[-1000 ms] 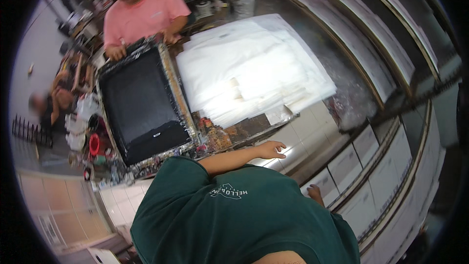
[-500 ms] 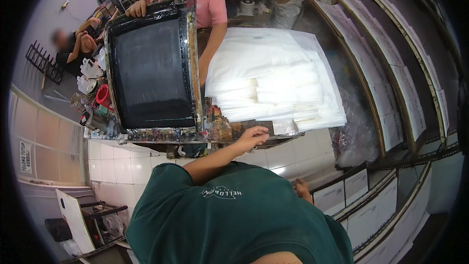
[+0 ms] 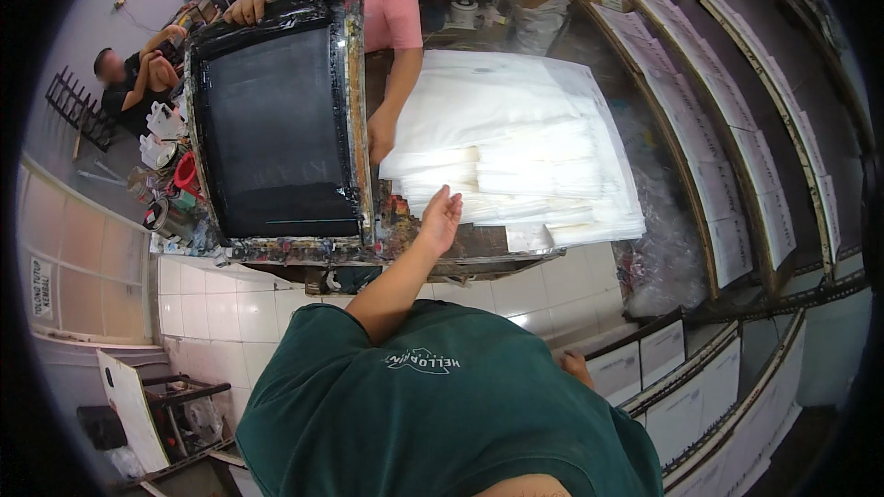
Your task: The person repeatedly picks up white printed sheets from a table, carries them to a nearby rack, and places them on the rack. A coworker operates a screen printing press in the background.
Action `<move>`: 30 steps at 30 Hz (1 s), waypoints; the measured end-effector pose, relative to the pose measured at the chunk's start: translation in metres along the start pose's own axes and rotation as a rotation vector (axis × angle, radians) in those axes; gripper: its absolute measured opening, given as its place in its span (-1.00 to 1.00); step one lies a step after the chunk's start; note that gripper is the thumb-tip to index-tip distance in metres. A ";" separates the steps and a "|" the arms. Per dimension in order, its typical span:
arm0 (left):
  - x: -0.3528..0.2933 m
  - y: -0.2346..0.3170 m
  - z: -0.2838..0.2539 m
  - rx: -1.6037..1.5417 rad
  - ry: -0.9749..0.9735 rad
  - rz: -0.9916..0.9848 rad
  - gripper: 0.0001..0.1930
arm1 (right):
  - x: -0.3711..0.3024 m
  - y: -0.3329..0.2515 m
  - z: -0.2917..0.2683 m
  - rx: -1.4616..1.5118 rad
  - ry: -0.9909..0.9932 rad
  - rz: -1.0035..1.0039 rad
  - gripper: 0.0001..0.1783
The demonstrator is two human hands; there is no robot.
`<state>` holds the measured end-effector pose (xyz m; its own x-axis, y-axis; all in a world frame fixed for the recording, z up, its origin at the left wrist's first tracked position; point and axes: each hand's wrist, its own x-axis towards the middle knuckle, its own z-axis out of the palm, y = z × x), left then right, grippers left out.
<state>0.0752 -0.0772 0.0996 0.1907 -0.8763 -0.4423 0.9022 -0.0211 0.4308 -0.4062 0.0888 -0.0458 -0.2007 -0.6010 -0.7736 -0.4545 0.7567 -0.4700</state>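
I note glossy white floor tiles (image 3: pixel 221 313). Grey wall (image 3: pixel 78 55) at left adjoins a panelled partition (image 3: pixel 97 235). Tiered racks (image 3: pixel 712 269) stand right.

The screen-printing screen (image 3: pixel 276 129) is black, its frame (image 3: pixel 357 129) seemingly brown under multicoloured specks; the sheet stack (image 3: pixel 525 129) white; the T-shirt (image 3: pixel 442 423) dark green with a white chest print (image 3: pixel 422 363); the co-worker's shirt (image 3: pixel 398 9) pink.

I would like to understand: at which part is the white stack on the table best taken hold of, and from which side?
Probably at its near edge, coming from the person's side. There the white stack shows thin, stepped layers, which offer something to pinch from above and below. The left hand is near that edge, open and apparently empty.
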 end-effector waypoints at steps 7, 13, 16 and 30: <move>0.065 0.015 0.019 -0.349 0.129 0.126 -0.18 | 0.004 -0.010 0.012 -0.028 0.030 0.004 -0.48; 0.119 0.003 0.068 -0.401 0.252 0.153 -0.49 | -0.001 -0.015 0.007 -0.061 0.064 -0.180 -0.51; 0.111 -0.006 0.112 -0.367 0.415 0.178 -0.63 | -0.019 -0.035 0.013 -0.014 0.095 -0.347 -0.52; -0.140 -0.074 0.147 0.160 -0.359 -0.367 -0.49 | -0.224 -0.341 0.050 0.812 0.336 -0.728 -0.77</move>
<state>-0.0753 -0.0241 0.2455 -0.2961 -0.9063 -0.3016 0.8091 -0.4058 0.4250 -0.1631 -0.0216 0.2669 -0.3969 -0.9113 -0.1096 0.1126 0.0701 -0.9912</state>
